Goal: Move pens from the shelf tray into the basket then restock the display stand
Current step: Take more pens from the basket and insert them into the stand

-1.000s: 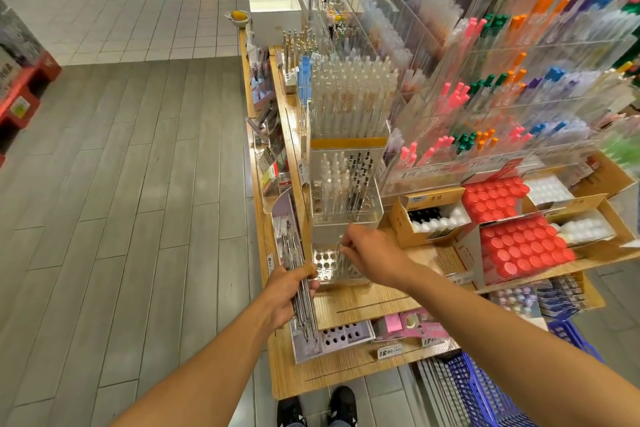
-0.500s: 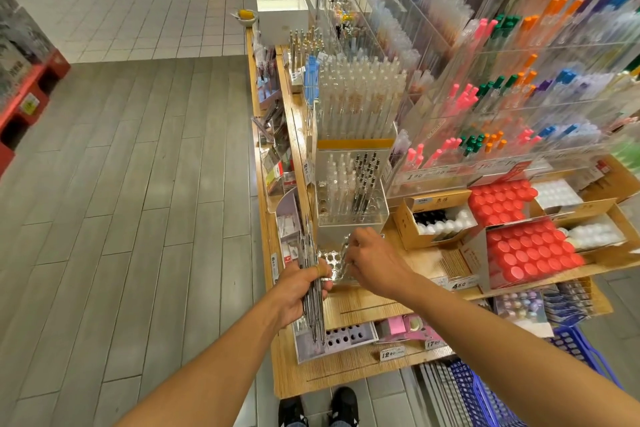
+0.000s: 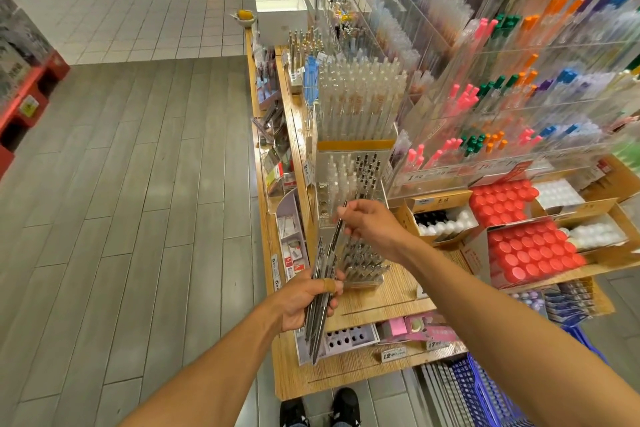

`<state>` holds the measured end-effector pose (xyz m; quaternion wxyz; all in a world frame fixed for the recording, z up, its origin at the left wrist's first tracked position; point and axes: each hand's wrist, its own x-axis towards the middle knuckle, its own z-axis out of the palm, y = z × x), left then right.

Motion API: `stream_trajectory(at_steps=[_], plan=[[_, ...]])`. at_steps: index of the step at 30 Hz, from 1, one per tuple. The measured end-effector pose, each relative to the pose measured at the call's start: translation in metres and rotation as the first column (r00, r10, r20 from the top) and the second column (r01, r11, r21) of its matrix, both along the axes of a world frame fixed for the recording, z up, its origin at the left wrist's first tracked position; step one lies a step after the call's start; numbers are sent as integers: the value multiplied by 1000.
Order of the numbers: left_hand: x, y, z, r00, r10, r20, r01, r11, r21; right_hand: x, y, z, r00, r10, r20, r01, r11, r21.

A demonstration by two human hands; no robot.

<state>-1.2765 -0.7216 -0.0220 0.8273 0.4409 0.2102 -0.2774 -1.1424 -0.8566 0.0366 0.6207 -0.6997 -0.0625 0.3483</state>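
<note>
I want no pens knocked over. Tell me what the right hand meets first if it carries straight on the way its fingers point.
Most likely the clear display stand: the right hand, pinching one pen, points up-left at its lower tier of upright pens. Depth is unclear from this single view.

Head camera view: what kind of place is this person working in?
Most likely a stationery shop aisle. Clear racks full of coloured pens line the shelf, price tags sit along the shelf edge, and a blue shopping basket stands on the floor.

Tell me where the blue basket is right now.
In the head view, the blue basket sits on the floor at the bottom right, below the wooden shelf edge and under the right forearm.
</note>
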Motion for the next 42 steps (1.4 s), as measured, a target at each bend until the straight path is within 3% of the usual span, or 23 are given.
stream_trajectory(at_steps=[5, 8, 11, 14, 19, 25, 28, 32, 34, 42], plan=[[-9, 9, -10, 998, 23, -51, -23, 1000, -3, -8, -15, 2, 996, -70, 61, 60, 987, 152], [-11, 14, -16, 996, 44, -81, -42, 999, 21, -9, -20, 1, 958, -90, 274, 77, 995, 59], [-10, 16, -19, 992, 76, -101, -72, 996, 45, -5, -19, -8, 840, -19, 543, 98, 988, -116], [-8, 16, -20, 989, 97, -107, -91, 994, 58, -3, -17, -24, 643, 286, 710, 48, 911, -410], [-3, 14, -18, 988, 111, -103, -103, 992, 76, -13, -12, -43, 492, 348, 798, 92, 891, -445], [1, 14, -12, 987, 123, -100, -117, 991, 65, -8, -3, -42, 548, 385, 742, 64, 866, -496], [4, 15, -9, 987, 130, -97, -125, 990, 61, -4, 0, -48, 566, 532, 629, 12, 758, -652], [8, 15, -5, 988, 127, -87, -121, 991, 62, -7, 14, -56, 408, 772, 488, 88, 498, -863], [10, 14, -4, 989, 128, -79, -123, 990, 63, -9, 20, -58, 390, 805, 446, 150, 423, -894], [14, 15, 2, 989, 133, -65, -129, 989, 68, -6, 21, -42, 467, 819, 334, 150, 299, -942]])
